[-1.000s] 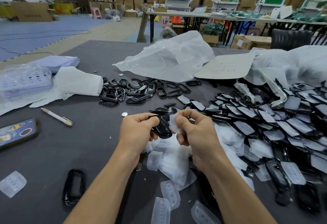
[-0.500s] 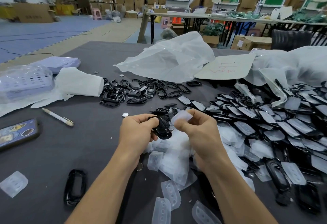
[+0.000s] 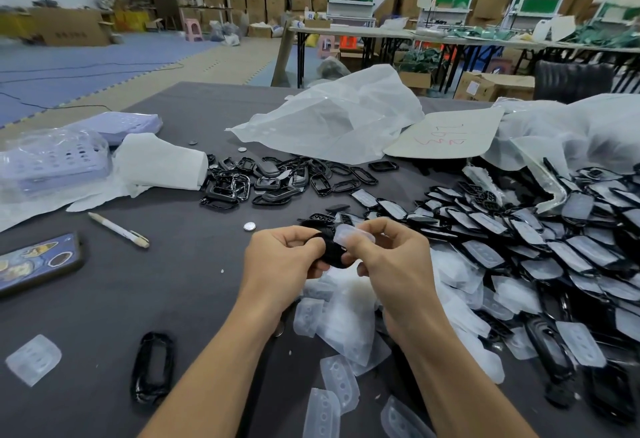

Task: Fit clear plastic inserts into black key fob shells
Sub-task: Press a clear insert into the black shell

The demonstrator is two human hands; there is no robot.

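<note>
The left hand (image 3: 284, 254) is gripping a black shell (image 3: 331, 253) with curled fingers. The right hand (image 3: 391, 257) is pinching a clear insert (image 3: 351, 234) between thumb and fingers, touching the top of the shell. Both are sitting above the dark table (image 3: 180, 281), over a pile of clear inserts (image 3: 346, 320).

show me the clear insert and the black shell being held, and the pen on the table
clear insert (image 3: 355, 235), head view, middle of its frosted face
black shell (image 3: 330, 251), head view, dark body just below the insert
pen (image 3: 114, 227), head view, middle of its white barrel
</note>
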